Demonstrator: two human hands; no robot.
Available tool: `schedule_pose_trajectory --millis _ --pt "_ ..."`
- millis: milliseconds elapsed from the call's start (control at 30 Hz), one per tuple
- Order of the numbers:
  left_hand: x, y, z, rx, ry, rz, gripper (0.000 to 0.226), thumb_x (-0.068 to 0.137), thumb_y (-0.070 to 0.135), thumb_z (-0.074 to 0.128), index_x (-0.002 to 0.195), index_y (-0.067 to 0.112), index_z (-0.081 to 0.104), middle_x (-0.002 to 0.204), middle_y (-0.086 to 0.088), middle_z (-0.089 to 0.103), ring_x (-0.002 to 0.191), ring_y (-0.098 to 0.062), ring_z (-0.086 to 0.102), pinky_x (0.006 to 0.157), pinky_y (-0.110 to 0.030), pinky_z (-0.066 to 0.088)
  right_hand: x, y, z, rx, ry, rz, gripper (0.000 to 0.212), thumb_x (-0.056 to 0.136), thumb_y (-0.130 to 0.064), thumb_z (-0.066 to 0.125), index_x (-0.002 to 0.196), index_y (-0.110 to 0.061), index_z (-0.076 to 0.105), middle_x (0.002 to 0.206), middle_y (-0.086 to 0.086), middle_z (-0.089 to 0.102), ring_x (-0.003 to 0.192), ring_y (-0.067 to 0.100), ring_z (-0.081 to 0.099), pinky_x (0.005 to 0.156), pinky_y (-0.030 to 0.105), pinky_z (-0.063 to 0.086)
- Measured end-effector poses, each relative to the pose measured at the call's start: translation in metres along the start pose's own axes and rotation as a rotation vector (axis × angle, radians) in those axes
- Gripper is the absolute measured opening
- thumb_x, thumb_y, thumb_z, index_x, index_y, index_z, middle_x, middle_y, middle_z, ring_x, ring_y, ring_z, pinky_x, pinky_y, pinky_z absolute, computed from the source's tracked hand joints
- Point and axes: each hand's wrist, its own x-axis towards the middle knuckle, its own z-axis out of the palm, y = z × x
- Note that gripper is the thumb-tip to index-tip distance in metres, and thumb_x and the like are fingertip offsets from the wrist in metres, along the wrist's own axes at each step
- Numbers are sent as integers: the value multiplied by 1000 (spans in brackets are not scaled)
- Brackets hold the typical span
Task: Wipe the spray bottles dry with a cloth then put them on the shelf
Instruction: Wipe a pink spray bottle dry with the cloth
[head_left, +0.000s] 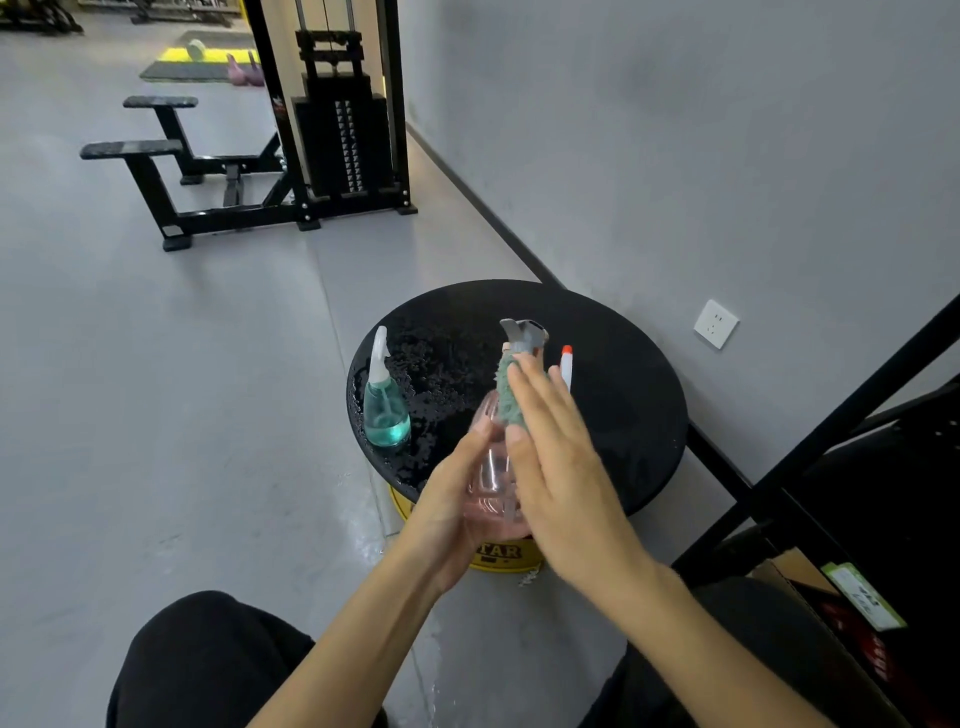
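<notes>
We see the left hand curled around the lower body of a clear pink plastic spray bottle with a grey trigger head, holding it tilted above the near edge of a round black table beaded with water. The right hand, fingers straight, presses a fluffy grey-green cloth flat against the bottle's neck. A teal translucent spray bottle stands upright at the table's left, a white sprayer with an orange tip shows just beyond the right fingers, and the black metal shelf frame stands at the right.
</notes>
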Motion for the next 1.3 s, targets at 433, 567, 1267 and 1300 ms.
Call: schedule_pose_trajectory --millis 433,567,1267,1300 --pt "-1 4 1 -118 46 44 37 96 43 44 102 25 76 106 -5 74 93 -14 71 71 -25 58 -27 -7 18 -289 -5 -91 57 99 -18 27 153 -28 10 159 -19 -4 147 9 -12 117 49 18" --pt "-1 0 0 -29 20 16 37 87 49 48 106 28 72 95 -1 73 78 -13 71 56 -29 54 -1 -3 4 -79 17 -39 49 104 -25 24 152 -27 16 159 -19 3 145 0 -9 120 28 7" --pt "0 -7 4 -167 12 -42 44 85 52 46 95 22 77 88 -4 72 75 -21 69 58 -36 57 15 -8 -10 -119 5 58 52 103 -29 30 153 -27 13 161 -11 -6 145 5 -16 121 39 8" --pt "0 -7 4 -178 24 -30 42 86 52 46 96 25 77 94 -3 72 82 -21 68 65 -37 58 9 -10 -7 -118 9 40 55 103 -30 32 153 -28 10 161 -10 -10 145 5 -18 121 38 7"
